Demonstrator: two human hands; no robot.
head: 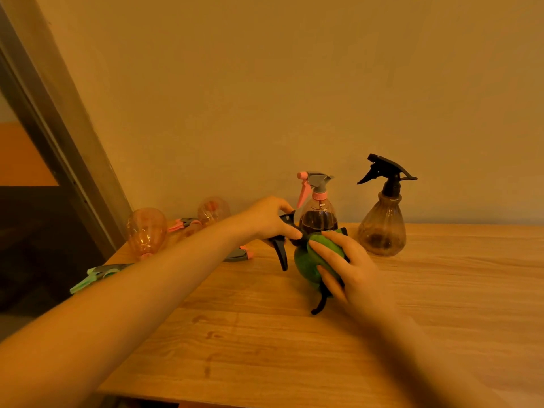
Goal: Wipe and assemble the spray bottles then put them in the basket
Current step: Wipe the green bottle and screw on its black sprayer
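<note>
I've got the black sprayer [281, 245] pinched in my left hand [265, 220] to steady it above the table [265, 348], while my right hand [344, 266] wraps the green cloth [309, 266] round its collar to wipe it, its dip tube poking out below. Behind the cloth stand the pink-capped bottle [318, 213] and, right of it, the black-capped one [382, 225], both assembled. Left of the cloth lie loose bottles and sprayers, blurred, and I see no basket.

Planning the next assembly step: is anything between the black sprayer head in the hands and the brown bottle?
No. The black sprayer head and brown bottle have only bare table between them; the pink-capped bottle stands behind.
</note>
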